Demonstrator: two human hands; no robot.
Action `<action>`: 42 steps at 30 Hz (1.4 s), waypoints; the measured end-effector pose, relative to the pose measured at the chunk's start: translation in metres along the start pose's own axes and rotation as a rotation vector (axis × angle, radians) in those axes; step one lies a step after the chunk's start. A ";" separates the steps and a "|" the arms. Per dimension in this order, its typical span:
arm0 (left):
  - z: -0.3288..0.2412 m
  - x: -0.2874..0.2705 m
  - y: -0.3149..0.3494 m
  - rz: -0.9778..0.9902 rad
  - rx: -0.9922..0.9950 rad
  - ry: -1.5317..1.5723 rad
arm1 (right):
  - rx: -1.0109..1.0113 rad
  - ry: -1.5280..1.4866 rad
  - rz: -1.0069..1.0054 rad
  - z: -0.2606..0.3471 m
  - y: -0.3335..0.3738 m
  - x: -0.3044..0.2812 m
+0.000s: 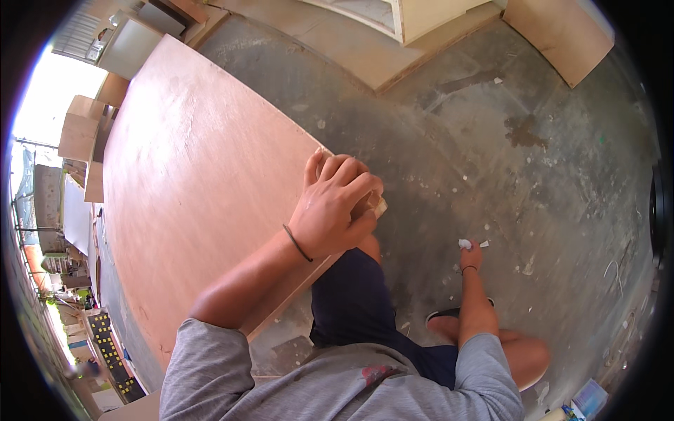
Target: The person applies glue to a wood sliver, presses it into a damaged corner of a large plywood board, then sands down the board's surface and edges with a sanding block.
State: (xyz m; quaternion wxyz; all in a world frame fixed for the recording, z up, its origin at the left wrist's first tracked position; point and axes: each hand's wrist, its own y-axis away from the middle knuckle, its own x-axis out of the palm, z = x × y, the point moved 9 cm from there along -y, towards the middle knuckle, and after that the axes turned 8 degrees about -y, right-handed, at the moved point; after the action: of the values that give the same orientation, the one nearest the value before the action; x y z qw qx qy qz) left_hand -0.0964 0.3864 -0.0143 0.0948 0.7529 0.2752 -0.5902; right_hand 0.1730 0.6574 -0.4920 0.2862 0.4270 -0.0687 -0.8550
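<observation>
A large pinkish plywood panel [203, 154] slants across the left half of the view. My left hand [330, 200] is closed at the panel's right corner, fingers curled over the edge. Between thumb and fingers shows the end of a small pale yellowish piece [380, 208]; most of it is hidden, so I cannot tell whether it is a block or a folded sheet. Lower and to the right, my right hand [472, 257] is held away from the panel above the floor. It is closed on a small white crumpled piece [465, 244], which sticks out on both sides.
The grey concrete floor [435, 175] carries pale specks and a dark stain [525, 132]. A pale cabinet frame [400, 21] stands at the far side, and a wooden board [562, 38] at the far right. Boxes [83, 130] line the left. My sandalled foot [444, 323] is near the right hand.
</observation>
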 end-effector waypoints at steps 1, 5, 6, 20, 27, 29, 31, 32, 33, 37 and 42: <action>0.001 -0.001 0.000 0.015 -0.012 0.006 | -0.007 -0.011 -0.009 0.003 -0.001 -0.001; 0.002 -0.007 0.005 -0.012 -0.007 0.061 | -0.010 -0.057 0.022 0.031 0.012 -0.014; 0.000 -0.010 0.003 -0.006 -0.013 0.047 | -0.031 -0.047 0.021 0.039 0.013 -0.019; 0.007 -0.004 0.006 -0.069 -0.055 0.081 | -0.472 -0.657 0.136 0.240 0.039 -0.106; 0.007 -0.011 0.010 -0.117 -0.031 0.084 | -0.601 -0.851 0.332 0.354 0.122 -0.156; 0.008 -0.011 0.012 -0.109 -0.031 0.081 | -0.565 -0.892 0.444 0.377 0.144 -0.155; 0.005 -0.012 0.011 -0.122 -0.006 0.072 | -0.629 -0.808 0.466 0.391 0.158 -0.163; 0.005 -0.012 0.011 -0.125 -0.009 0.074 | -0.690 -0.728 0.492 0.400 0.167 -0.164; 0.004 -0.011 0.010 -0.102 -0.008 0.077 | -0.692 -0.724 0.495 0.406 0.173 -0.166; 0.003 -0.010 0.011 -0.088 -0.005 0.087 | -0.738 -0.635 0.525 0.427 0.197 -0.166; 0.005 -0.009 0.013 -0.055 -0.016 0.079 | -0.885 -0.394 0.487 0.457 0.216 -0.169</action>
State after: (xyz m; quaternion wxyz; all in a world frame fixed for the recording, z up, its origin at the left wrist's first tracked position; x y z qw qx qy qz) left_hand -0.0954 0.3706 -0.0093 0.0734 0.7669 0.3040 -0.5604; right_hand -0.0060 0.5132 -0.0107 0.6103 0.0689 0.1486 -0.7750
